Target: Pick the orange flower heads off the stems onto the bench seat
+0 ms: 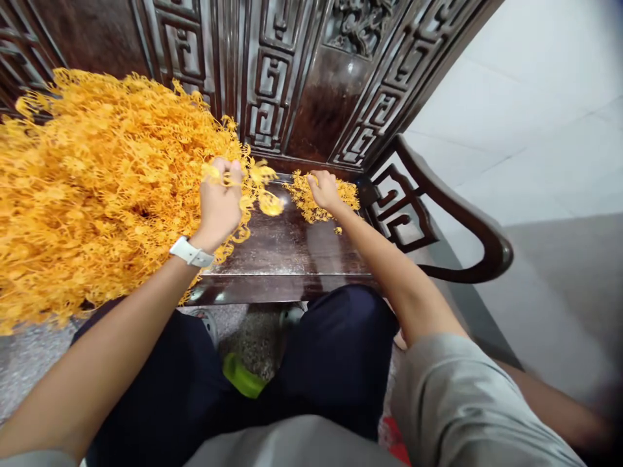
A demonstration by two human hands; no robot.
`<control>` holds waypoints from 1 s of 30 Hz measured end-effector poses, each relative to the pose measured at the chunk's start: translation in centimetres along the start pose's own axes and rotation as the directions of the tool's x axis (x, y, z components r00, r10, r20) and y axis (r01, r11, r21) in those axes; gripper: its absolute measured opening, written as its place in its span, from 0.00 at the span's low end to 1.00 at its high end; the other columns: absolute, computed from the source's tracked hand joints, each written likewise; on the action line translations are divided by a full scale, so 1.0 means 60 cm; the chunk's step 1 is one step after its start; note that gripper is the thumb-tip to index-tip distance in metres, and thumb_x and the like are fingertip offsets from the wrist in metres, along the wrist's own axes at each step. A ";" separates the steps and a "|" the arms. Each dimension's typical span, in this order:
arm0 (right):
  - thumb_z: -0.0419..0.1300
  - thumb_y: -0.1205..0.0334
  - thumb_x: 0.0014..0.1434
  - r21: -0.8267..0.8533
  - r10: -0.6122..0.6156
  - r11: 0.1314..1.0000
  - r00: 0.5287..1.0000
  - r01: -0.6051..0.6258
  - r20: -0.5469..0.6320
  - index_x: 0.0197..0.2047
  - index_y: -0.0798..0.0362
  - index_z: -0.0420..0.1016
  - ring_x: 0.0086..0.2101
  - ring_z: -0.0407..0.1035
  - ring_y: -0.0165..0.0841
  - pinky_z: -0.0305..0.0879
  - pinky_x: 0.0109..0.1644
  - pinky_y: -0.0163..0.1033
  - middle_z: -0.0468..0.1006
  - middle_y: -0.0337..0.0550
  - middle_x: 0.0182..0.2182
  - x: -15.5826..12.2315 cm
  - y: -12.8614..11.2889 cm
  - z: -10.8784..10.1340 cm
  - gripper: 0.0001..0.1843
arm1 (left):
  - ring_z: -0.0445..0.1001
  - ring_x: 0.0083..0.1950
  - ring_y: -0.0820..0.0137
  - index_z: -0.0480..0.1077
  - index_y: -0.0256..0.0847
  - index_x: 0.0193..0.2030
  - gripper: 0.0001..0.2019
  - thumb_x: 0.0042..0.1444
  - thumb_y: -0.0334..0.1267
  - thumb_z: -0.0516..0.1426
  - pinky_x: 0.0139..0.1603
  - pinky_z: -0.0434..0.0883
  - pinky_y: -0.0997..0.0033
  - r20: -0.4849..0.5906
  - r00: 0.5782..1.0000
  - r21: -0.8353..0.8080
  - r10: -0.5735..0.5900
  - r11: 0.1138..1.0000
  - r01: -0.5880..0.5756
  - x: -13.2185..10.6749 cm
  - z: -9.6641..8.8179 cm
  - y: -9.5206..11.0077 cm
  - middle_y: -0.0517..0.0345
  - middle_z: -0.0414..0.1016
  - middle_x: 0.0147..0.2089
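Observation:
A big heap of orange-yellow plastic flower pieces (111, 175) with thin curled strands fills the left side of the bench. At its right edge my left hand (221, 201), with a white watch on the wrist, is closed on a yellow plastic flower piece (270, 202). Its loops dangle to the right of my fingers, slightly blurred. A much smaller pile of orange flower pieces (346, 193) lies on the seat near the armrest. Over that pile my right hand (325, 189) is curled, thumb toward the left; whatever its fingers hold is hidden.
The dark wooden bench seat (282, 250) runs between the two piles. Behind it rises a carved backrest (318, 117), and a curved armrest (462, 201) stands at the right. My knees are against the front edge. A green object (243, 376) shows below, between my legs.

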State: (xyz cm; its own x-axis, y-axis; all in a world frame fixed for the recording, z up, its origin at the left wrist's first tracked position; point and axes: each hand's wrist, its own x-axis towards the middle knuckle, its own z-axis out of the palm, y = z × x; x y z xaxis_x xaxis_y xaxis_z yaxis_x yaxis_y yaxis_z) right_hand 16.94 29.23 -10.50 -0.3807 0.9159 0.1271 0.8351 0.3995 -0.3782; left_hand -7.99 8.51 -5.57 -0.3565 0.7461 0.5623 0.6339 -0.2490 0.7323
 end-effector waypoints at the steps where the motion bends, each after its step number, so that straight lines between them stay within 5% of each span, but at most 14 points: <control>1: 0.36 0.33 0.76 0.121 -0.029 0.992 1.000 0.029 -0.005 0.64 0.58 0.75 0.59 0.72 0.49 0.69 0.64 0.56 0.78 0.64 0.60 -0.016 -0.014 -0.014 0.43 | 0.75 0.38 0.61 0.71 0.46 0.43 0.15 0.77 0.48 0.48 0.41 0.69 0.58 -0.008 1.000 0.033 0.004 0.999 -0.004 -0.011 0.010 0.021 0.53 0.76 0.35; 3: 0.39 0.24 0.71 0.481 -0.102 0.874 0.994 0.072 0.036 0.55 0.55 0.79 0.41 0.78 0.38 0.75 0.47 0.43 0.83 0.54 0.42 -0.061 -0.054 -0.044 0.46 | 0.75 0.35 0.62 0.71 0.46 0.43 0.13 0.76 0.46 0.50 0.39 0.67 0.59 0.025 0.999 0.103 0.021 0.994 -0.023 -0.035 0.026 0.058 0.54 0.75 0.32; 4: 0.44 0.21 0.68 0.685 -0.162 0.726 0.984 0.065 0.078 0.50 0.54 0.81 0.35 0.77 0.35 0.74 0.40 0.40 0.82 0.49 0.36 -0.089 -0.077 -0.061 0.45 | 0.75 0.33 0.62 0.71 0.45 0.44 0.12 0.76 0.45 0.51 0.37 0.66 0.60 0.070 0.997 0.133 0.030 0.990 -0.039 -0.045 0.033 0.072 0.55 0.74 0.31; 6: 0.50 0.21 0.65 0.831 -0.326 0.554 0.931 0.044 0.167 0.42 0.53 0.81 0.29 0.74 0.31 0.70 0.34 0.35 0.78 0.42 0.28 -0.151 -0.124 -0.099 0.42 | 0.74 0.30 0.63 0.71 0.45 0.45 0.11 0.75 0.43 0.51 0.35 0.64 0.61 0.115 0.993 0.181 0.038 0.982 -0.058 -0.061 0.042 0.083 0.56 0.74 0.30; 8: 0.59 0.25 0.63 0.827 -0.464 0.554 0.859 0.092 0.216 0.37 0.53 0.81 0.26 0.69 0.28 0.66 0.31 0.34 0.75 0.38 0.25 -0.210 -0.161 -0.134 0.36 | 0.74 0.30 0.63 0.72 0.45 0.45 0.10 0.74 0.42 0.51 0.34 0.62 0.62 0.106 0.994 0.210 0.036 0.976 -0.057 -0.069 0.046 0.078 0.56 0.74 0.30; 10: 0.68 0.32 0.61 0.795 -0.514 0.568 0.846 0.210 0.144 0.36 0.53 0.81 0.25 0.66 0.26 0.63 0.31 0.34 0.74 0.36 0.25 -0.253 -0.177 -0.158 0.29 | 0.74 0.31 0.63 0.72 0.44 0.44 0.10 0.74 0.43 0.52 0.34 0.62 0.63 0.099 0.994 0.217 0.034 0.975 -0.055 -0.072 0.044 0.067 0.56 0.76 0.31; 13: 0.66 0.36 0.66 0.782 -0.451 0.558 0.893 0.279 0.004 0.37 0.52 0.81 0.24 0.63 0.26 0.60 0.30 0.35 0.72 0.35 0.24 -0.280 -0.160 -0.166 0.25 | 0.74 0.30 0.64 0.74 0.44 0.43 0.12 0.74 0.46 0.52 0.33 0.63 0.64 0.232 0.968 0.213 0.100 0.965 -0.151 -0.077 0.033 0.064 0.56 0.77 0.31; 17: 0.61 0.33 0.68 0.787 -0.302 0.547 0.944 0.287 -0.134 0.33 0.51 0.77 0.24 0.60 0.28 0.59 0.31 0.37 0.68 0.35 0.22 -0.272 -0.107 -0.149 0.28 | 0.72 0.26 0.64 0.74 0.43 0.38 0.16 0.72 0.51 0.56 0.30 0.60 0.63 0.501 0.825 0.279 0.262 0.854 -0.440 -0.091 0.020 0.089 0.55 0.75 0.26; 20: 0.61 0.32 0.67 0.811 -0.234 0.514 0.955 0.279 -0.181 0.32 0.51 0.76 0.28 0.63 0.30 0.61 0.35 0.38 0.71 0.38 0.27 -0.261 -0.083 -0.140 0.29 | 0.73 0.26 0.63 0.74 0.43 0.36 0.21 0.74 0.53 0.52 0.28 0.58 0.63 0.588 0.744 0.283 0.319 0.780 -0.558 -0.102 0.020 0.105 0.53 0.76 0.27; 26: 0.66 0.37 0.65 0.932 -0.064 0.347 0.994 0.104 -0.087 0.32 0.50 0.72 0.30 0.60 0.30 0.62 0.35 0.37 0.68 0.39 0.30 -0.259 -0.074 -0.140 0.24 | 0.70 0.23 0.64 0.70 0.45 0.32 0.24 0.77 0.50 0.46 0.27 0.57 0.63 0.586 0.743 0.231 0.324 0.812 -0.536 -0.102 0.024 0.117 0.56 0.73 0.24; 30: 0.66 0.42 0.64 0.938 -0.018 0.340 0.997 0.074 -0.072 0.30 0.49 0.70 0.27 0.54 0.30 0.57 0.32 0.37 0.62 0.37 0.26 -0.257 -0.077 -0.135 0.22 | 0.71 0.24 0.64 0.69 0.45 0.32 0.24 0.78 0.50 0.44 0.26 0.57 0.62 0.597 0.723 0.226 0.347 0.792 -0.567 -0.103 0.021 0.128 0.56 0.74 0.24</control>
State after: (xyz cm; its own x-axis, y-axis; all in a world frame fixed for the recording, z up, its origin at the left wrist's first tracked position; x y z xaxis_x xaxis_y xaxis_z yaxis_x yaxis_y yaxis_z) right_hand 22.16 13.56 -3.26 -0.3663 0.9089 0.1996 -0.1165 0.1680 -0.9789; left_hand -0.06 2.76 -3.92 0.3721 0.8216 0.4318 0.8594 -0.4807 0.1740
